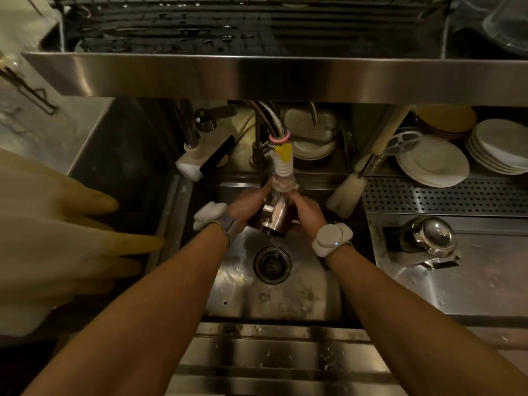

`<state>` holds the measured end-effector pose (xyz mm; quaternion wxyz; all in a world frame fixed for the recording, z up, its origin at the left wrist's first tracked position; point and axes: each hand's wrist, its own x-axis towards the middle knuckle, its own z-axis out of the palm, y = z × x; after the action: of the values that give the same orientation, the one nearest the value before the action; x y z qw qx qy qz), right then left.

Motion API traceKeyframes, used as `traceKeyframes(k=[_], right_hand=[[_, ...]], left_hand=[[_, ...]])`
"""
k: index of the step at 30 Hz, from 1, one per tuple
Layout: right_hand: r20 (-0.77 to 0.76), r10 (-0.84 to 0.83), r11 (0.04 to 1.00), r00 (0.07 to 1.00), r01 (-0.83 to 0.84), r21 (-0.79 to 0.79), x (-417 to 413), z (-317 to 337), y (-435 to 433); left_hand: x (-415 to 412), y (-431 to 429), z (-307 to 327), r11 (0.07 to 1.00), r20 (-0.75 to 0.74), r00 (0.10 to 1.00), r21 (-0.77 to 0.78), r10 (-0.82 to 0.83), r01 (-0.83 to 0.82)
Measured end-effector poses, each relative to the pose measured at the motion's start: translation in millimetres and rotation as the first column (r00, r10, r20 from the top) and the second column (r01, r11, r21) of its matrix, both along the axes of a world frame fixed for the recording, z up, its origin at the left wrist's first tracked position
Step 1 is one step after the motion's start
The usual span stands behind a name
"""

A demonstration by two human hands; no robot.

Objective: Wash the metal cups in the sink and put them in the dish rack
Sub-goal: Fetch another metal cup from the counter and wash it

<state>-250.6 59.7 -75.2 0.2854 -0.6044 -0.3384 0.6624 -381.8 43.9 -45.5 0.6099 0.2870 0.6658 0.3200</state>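
A shiny metal cup (273, 217) is held over the sink (300, 295), right under the white faucet nozzle (283, 170). Water runs over the cup and down toward the drain (272, 264). My left hand (251, 204) grips the cup from the left, and my right hand (307, 211) holds it from the right. Fingers hide much of the cup. The dish rack (228, 32) is a dark wire shelf above the sink, behind a steel ledge. A second metal vessel (427, 238) lies on its side on the counter to the right.
Yellow rubber gloves (57, 238) hang at the left. A bottle brush (347, 192) leans by the sink's right rim. Stacked white plates (434, 164) sit on the perforated shelf at the back right. A white dispenser (200, 161) stands behind the sink.
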Motion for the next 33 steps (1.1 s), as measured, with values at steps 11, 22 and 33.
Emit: traceKeyframes(k=[11,22,33], right_hand=[[0.134,0.084,0.995,0.987,-0.091,0.045,3,0,-2],[0.098,0.002,1.0,0.995,0.001,-0.022,11,-5,7],[0.153,0.241,0.933,0.958,-0.272,0.237,4,1,-2]], left_hand=[[16,-7,10,0.971,0.191,0.976,-0.231,0.105,-0.059],[20,-12,5,0.984,0.102,0.984,-0.114,0.146,-0.134],[1,-4,16,0.996,-0.315,0.946,0.054,0.08,-0.066]])
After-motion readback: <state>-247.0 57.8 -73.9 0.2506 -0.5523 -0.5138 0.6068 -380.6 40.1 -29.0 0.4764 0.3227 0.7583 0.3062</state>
